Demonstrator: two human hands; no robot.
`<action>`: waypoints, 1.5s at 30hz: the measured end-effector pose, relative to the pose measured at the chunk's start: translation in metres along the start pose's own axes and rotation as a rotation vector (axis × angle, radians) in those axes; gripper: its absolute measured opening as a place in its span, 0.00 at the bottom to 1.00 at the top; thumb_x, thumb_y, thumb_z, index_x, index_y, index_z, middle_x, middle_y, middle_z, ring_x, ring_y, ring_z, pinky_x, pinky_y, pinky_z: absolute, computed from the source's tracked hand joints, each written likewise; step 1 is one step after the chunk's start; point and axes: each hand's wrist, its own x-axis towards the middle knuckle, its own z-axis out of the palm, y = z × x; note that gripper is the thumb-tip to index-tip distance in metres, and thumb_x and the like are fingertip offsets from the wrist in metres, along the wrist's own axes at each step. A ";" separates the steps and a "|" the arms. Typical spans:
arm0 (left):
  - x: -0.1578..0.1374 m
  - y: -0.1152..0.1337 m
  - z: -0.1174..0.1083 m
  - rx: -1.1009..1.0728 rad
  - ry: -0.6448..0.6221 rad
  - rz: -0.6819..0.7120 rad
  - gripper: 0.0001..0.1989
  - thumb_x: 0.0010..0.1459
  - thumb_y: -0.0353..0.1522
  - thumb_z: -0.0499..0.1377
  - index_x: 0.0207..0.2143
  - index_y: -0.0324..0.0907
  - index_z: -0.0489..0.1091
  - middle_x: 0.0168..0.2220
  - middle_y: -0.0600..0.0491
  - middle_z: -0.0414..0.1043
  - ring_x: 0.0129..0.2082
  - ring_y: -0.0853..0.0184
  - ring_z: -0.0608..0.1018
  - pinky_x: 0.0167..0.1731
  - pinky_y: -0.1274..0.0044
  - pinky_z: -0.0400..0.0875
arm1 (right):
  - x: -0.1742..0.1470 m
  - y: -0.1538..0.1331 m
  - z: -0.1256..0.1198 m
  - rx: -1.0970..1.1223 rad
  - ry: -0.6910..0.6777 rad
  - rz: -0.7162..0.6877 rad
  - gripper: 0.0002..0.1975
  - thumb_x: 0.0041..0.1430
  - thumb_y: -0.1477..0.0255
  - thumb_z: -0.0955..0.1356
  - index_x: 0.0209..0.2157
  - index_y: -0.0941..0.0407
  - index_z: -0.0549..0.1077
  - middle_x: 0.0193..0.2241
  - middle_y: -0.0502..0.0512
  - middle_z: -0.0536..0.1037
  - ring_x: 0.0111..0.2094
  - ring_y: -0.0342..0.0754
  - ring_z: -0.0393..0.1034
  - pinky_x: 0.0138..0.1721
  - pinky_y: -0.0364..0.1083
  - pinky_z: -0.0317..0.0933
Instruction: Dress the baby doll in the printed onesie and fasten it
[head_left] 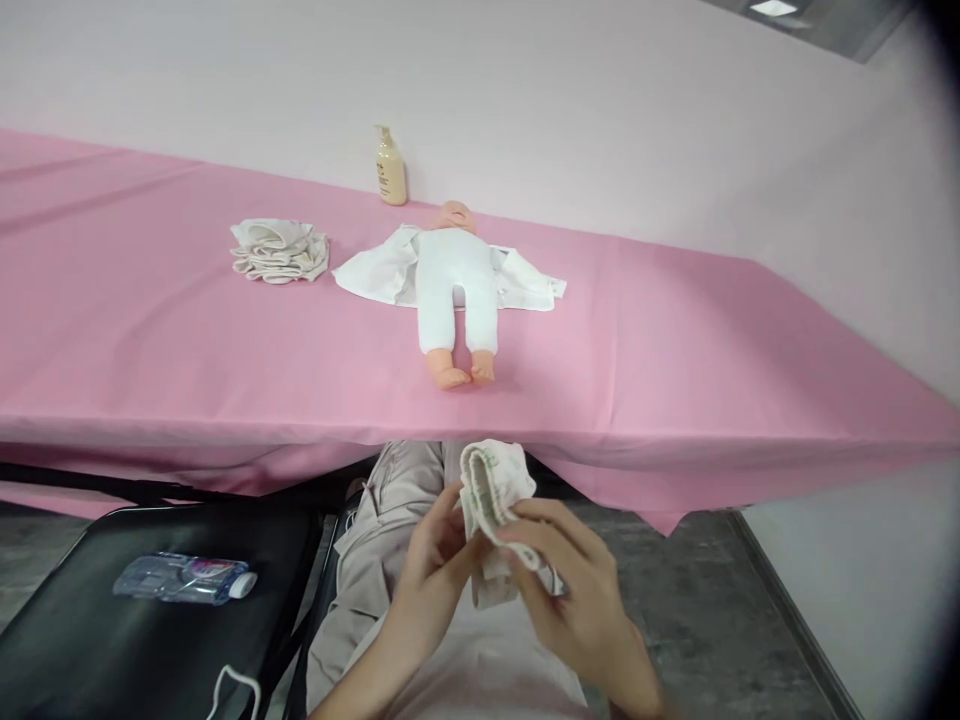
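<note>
Above my lap, just in front of the table's edge, I hold a small white baby garment or cloth (496,475) with a faint print; its exact kind I cannot make out. My left hand (433,560) grips its left side, with the fingertips partly behind the fabric. The fingers of my right hand (574,580) pinch its edge on the right. Beyond my hands, a baby doll (457,285) in white lies on its back with its feet towards me. A white open garment (382,268) is spread beneath it.
A pink-covered table (697,350) stretches across, against a pale wall. On it are a folded stack of white cloths (279,250) and a pump bottle (391,170) at the back. To my left, a clear plastic bottle (184,579) lies on a black chair (142,660).
</note>
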 end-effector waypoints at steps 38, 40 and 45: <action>0.021 -0.022 -0.013 -0.080 0.034 0.050 0.36 0.36 0.36 0.76 0.51 0.46 0.74 0.38 0.49 0.80 0.34 0.57 0.82 0.38 0.69 0.79 | -0.001 0.022 0.019 0.562 0.093 0.440 0.14 0.54 0.66 0.76 0.40 0.55 0.74 0.26 0.46 0.75 0.24 0.40 0.67 0.25 0.37 0.64; 0.022 -0.021 -0.014 -0.097 0.070 0.021 0.29 0.36 0.37 0.76 0.44 0.45 0.76 0.37 0.49 0.80 0.36 0.55 0.82 0.41 0.67 0.79 | 0.000 0.025 0.021 0.503 0.096 0.407 0.13 0.56 0.66 0.75 0.40 0.56 0.74 0.27 0.48 0.77 0.24 0.41 0.68 0.25 0.37 0.66; 0.029 0.002 -0.034 0.106 0.217 0.251 0.26 0.30 0.28 0.77 0.37 0.46 0.76 0.29 0.55 0.78 0.27 0.63 0.80 0.27 0.77 0.76 | 0.011 0.030 0.029 0.459 -0.011 0.315 0.13 0.60 0.69 0.73 0.46 0.55 0.74 0.31 0.48 0.80 0.28 0.41 0.74 0.30 0.36 0.69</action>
